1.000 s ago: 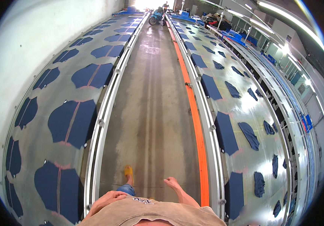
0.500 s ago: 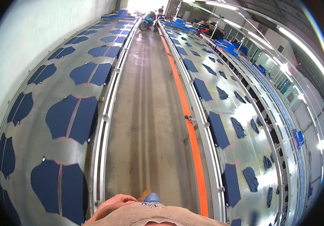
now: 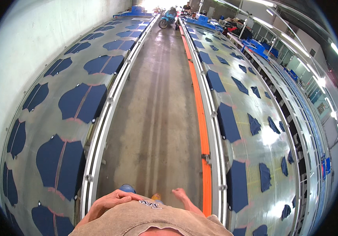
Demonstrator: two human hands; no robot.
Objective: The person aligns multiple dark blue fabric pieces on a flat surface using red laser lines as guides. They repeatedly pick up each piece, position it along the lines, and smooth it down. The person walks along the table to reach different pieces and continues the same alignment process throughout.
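Loosely resting bent left hand [image 3: 116,200] against tan shirt [image 3: 137,218], with grip unclear; holding right hand [image 3: 181,194] half-open, apparently empty, over concrete aisle [image 3: 153,126]. Flanked by navy fabric panels [image 3: 49,161] flat on long tables [image 3: 27,181], likely spaced against overlap. Fenced by metal rails [image 3: 95,157] and orange strip [image 3: 206,185], but open toward blue motorcycle [image 3: 169,19].

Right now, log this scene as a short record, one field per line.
Left hand: at the front of the tan shirt
Right hand: above the aisle floor, nothing visible in it
Left table: flat navy fabric pieces in rows
Right table: flat navy panels, plus rumpled navy pieces
Aisle edge: orange strip beside the right table
Far end: blue motorcycle, a person
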